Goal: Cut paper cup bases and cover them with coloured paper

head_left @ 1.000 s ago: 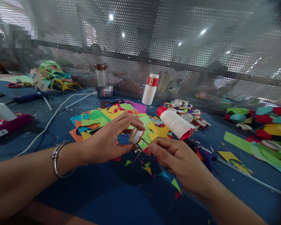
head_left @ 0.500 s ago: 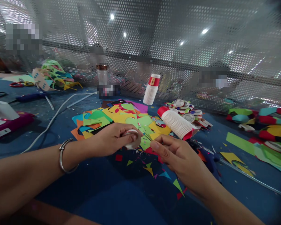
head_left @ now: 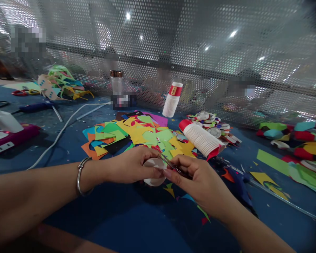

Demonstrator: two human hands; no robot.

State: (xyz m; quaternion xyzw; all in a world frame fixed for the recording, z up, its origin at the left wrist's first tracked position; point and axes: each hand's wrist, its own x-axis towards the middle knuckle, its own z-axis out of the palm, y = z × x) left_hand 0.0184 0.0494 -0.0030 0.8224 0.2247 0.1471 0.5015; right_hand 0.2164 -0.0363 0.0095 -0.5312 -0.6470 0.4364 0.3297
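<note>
Round white paper piece (head_left: 153,163) pinched by left hand (head_left: 133,164), metallic scissors (head_left: 173,166), apparently, by right hand (head_left: 198,179)

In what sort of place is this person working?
Probably a craft workspace, perhaps a workshop or classroom: the blue table bears a heap of coloured paper scraps, a lying stack of paper cups and, at right, what looks like a glue gun.

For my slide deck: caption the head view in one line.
Left hand grips a round white piece, right hand a slender dark tool, with coloured paper scraps beyond.
</note>
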